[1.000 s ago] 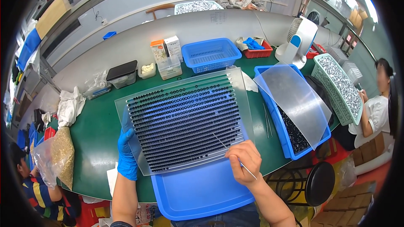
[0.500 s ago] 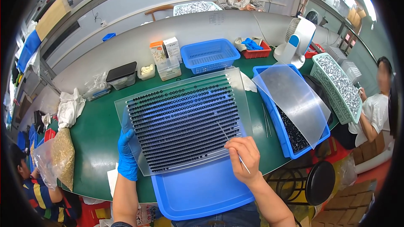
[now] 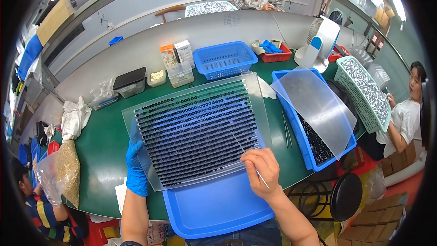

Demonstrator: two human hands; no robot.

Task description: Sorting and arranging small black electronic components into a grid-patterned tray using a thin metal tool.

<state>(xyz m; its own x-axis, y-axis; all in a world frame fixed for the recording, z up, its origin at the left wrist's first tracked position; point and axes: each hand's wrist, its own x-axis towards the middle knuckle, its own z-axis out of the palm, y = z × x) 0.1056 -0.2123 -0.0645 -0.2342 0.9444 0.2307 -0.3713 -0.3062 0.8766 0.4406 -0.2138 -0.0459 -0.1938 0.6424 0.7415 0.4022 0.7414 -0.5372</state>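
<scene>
Head view, panel (image 3: 262,109) in left hand (image 3: 136,169), under stick (image 3: 238,141) in right hand (image 3: 262,170)

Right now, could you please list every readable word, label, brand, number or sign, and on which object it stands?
None can be quoted.
Orange-and-white box: print too small to read.
White box beside it: print too small to read.
Grey partition: dark marks, too blurred to read.
Pale wrapping below the table: reddish print, too blurred to read.

Green table (image 3: 102,155), blue basket (image 3: 231,74), red bin (image 3: 276,58), white fan (image 3: 324,41), tweezers (image 3: 286,130)
</scene>
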